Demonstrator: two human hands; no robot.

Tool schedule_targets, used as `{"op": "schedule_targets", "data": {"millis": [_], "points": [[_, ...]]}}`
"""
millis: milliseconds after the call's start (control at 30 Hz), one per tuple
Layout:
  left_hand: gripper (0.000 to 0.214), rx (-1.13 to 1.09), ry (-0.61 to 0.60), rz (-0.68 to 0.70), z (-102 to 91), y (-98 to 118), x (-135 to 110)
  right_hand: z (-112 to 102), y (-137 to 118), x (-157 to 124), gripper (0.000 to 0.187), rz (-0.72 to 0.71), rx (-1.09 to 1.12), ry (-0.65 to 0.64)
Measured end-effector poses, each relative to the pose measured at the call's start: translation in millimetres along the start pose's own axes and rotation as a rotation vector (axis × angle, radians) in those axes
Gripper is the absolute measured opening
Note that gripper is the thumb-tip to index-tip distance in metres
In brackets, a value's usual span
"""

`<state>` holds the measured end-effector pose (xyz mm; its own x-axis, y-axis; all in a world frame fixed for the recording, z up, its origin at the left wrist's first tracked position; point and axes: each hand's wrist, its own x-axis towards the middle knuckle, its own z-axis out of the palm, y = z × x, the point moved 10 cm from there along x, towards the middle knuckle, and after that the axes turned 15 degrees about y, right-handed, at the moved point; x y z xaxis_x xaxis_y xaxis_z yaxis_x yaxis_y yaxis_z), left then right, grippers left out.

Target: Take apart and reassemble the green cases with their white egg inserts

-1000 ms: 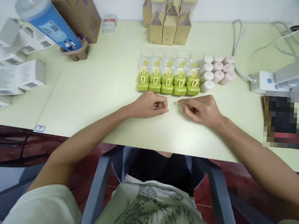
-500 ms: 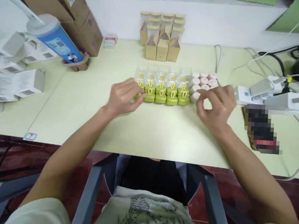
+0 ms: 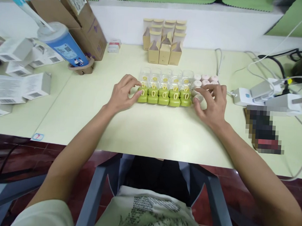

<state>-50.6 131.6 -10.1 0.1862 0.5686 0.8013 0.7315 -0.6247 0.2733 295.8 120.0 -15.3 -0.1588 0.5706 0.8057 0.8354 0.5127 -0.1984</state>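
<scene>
Two rows of small green cases (image 3: 164,96) with yellow loops lie mid-table, backed by a row of clear plastic cups (image 3: 165,78). My left hand (image 3: 123,93) rests at the left end of the green rows, fingers curled, thumb and fingertips touching the leftmost green case. My right hand (image 3: 212,102) lies at the right end with fingers spread over the white and pink cylinders (image 3: 205,81), its fingertips touching the nearest white one. Neither hand has lifted anything.
Several small tan cartons (image 3: 165,42) stand behind the cups. A blue-and-white tube (image 3: 61,44) leans by a brown cardboard box (image 3: 80,18) at the left, with white boxes (image 3: 19,84) beyond. A power strip, adapters and cables (image 3: 267,93) lie at the right.
Both hands left the bare table in front of me and reached forward to the two ends of the green rows. The camera tilted up, showing more of the back wall.
</scene>
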Motion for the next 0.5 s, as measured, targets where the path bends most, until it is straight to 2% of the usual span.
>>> {"op": "schedule_targets", "data": {"millis": [133,267,500], "points": [[0.042,-0.037,-0.068,-0.006,6.4,7,-2,10,-16,-8,0.050,-0.120,0.045,-0.066],[0.051,0.006,-0.157,0.022,17.0,13,-6,24,-28,-11,0.061,-0.200,-0.043,-0.144],[0.066,0.049,-0.221,0.016,26.6,13,-9,36,-33,-7,0.073,-0.132,-0.109,-0.236]]}}
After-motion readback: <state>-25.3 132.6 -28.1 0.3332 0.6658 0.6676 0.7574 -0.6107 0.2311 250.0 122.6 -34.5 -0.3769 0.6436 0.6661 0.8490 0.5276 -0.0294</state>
